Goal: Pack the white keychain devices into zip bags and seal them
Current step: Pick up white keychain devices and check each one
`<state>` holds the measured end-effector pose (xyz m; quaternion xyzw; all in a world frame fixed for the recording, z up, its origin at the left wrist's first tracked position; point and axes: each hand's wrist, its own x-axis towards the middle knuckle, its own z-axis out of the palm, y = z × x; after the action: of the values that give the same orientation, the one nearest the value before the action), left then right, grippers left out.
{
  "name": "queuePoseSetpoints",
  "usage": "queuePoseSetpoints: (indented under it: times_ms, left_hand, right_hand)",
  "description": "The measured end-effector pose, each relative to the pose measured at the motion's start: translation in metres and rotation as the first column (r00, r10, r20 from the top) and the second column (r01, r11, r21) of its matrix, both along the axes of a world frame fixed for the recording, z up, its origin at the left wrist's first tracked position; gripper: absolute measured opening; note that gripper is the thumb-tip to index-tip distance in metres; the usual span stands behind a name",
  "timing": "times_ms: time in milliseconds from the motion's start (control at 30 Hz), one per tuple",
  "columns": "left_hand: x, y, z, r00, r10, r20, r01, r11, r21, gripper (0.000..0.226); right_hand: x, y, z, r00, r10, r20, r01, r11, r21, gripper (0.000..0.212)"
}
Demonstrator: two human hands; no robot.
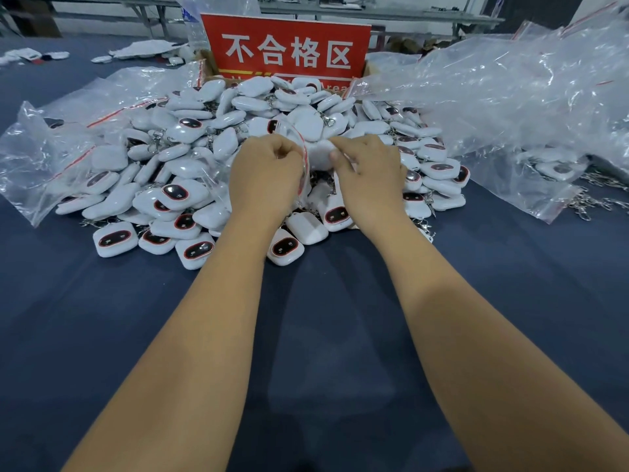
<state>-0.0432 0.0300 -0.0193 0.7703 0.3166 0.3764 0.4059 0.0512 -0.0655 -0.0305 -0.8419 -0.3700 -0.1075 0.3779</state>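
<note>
your left hand (pixel 267 173) has its fingers curled tight around the red-striped mouth of a clear zip bag (pixel 299 155), and your right hand (pixel 366 168) pinches a white keychain device (pixel 321 155) right at that opening, both hands over the middle of the device pile (pixel 190 165). the pile lies on the dark blue table (pixel 340 335), with loose empty bags (pixel 510 97) heaped to the right and a red sign (pixel 286 46) standing behind.

The red sign (pixel 285 49) has its lower text hidden behind the device pile (pixel 258 158).

Bare cloth (pixel 323 335) near — device heap (pixel 190 158) beyond
</note>
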Motion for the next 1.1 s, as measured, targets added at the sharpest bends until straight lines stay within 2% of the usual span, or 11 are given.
queuePoseSetpoints:
  times_ms: [67,167,300,367,433,567,700,767,900,967,1100]
  left_hand:
    - [-0.001,-0.001,0.002,0.999,-0.023,0.027,0.024,0.999,-0.042,0.024]
    - [-0.004,-0.005,0.006,0.999,-0.039,0.01,0.039,0.999,-0.026,0.023]
    - [-0.004,-0.008,0.007,0.997,-0.079,-0.015,0.079,0.996,0.036,0.021]
    - [-0.002,-0.006,0.005,0.995,-0.073,-0.067,0.078,0.994,0.073,0.023]
    - [0.0,-0.003,0.001,0.992,-0.05,-0.118,0.065,0.99,0.126,0.028]
    - [0.001,-0.003,-0.002,0.997,-0.048,-0.061,0.054,0.993,0.104,0.031]
    - [0.003,-0.003,-0.004,0.999,-0.029,-0.037,0.034,0.991,0.128,0.028]
    - [0.004,-0.003,-0.005,0.998,-0.038,-0.055,0.046,0.987,0.151,0.029]
    - [0.005,-0.003,-0.008,0.993,-0.058,-0.099,0.079,0.973,0.218,0.031]
    - [0.005,-0.004,-0.008,0.994,-0.062,-0.091,0.081,0.971,0.225,0.032]
    - [0.003,-0.006,-0.003,0.99,-0.13,0.05,0.125,0.987,0.099,0.036]
  right_hand:
    - [-0.003,-0.002,0.002,0.999,0.026,-0.027,-0.023,0.993,0.115,0.033]
    - [-0.009,-0.004,0.006,0.952,0.181,-0.246,-0.07,0.914,0.401,0.032]
    - [-0.009,-0.004,0.009,0.882,0.284,-0.376,-0.05,0.851,0.523,0.022]
    - [-0.011,-0.004,0.011,0.892,0.278,-0.358,-0.04,0.835,0.548,0.017]
    - [-0.011,-0.004,0.011,0.901,0.266,-0.343,-0.037,0.835,0.55,0.029]
    - [-0.01,-0.005,0.01,0.858,0.311,-0.409,-0.028,0.823,0.567,0.043]
    - [-0.007,-0.003,0.012,0.839,0.345,-0.42,-0.032,0.802,0.596,0.017]
    - [-0.007,-0.004,0.013,0.792,0.421,-0.443,-0.042,0.76,0.648,0.007]
    - [-0.009,-0.004,0.015,0.618,0.623,-0.48,-0.046,0.638,0.769,0.019]
    - [-0.01,-0.002,0.015,0.614,0.607,-0.506,-0.052,0.67,0.741,0.017]
    - [-0.009,0.0,0.012,0.624,0.556,-0.549,-0.113,0.759,0.641,0.041]
